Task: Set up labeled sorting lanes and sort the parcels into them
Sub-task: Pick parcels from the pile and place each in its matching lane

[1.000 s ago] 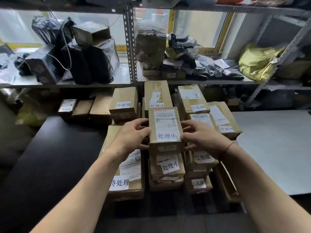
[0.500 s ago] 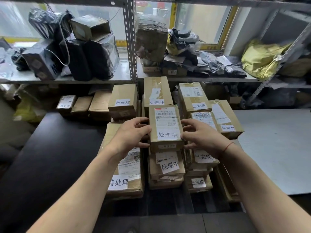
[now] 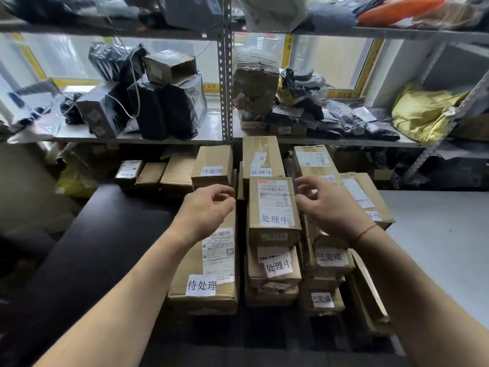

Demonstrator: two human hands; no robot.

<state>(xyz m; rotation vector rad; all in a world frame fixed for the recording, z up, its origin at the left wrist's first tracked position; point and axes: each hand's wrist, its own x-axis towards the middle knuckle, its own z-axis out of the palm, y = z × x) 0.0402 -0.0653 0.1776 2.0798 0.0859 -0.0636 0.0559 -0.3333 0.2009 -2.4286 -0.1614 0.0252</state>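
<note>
labelled cardboard parcels (image 3: 274,207) stacked in rows on a dark table (image 3: 100,247).

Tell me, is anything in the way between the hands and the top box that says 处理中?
Nothing visible is. The left hand and right hand hang open on either side of the top 处理中 box, with only a small open gap to each side of it.

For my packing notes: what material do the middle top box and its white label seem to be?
The box: brown corrugated cardboard, matte, by its creased edges and dull surface. The label: probably plain white paper, matte, with dark characters.
</note>
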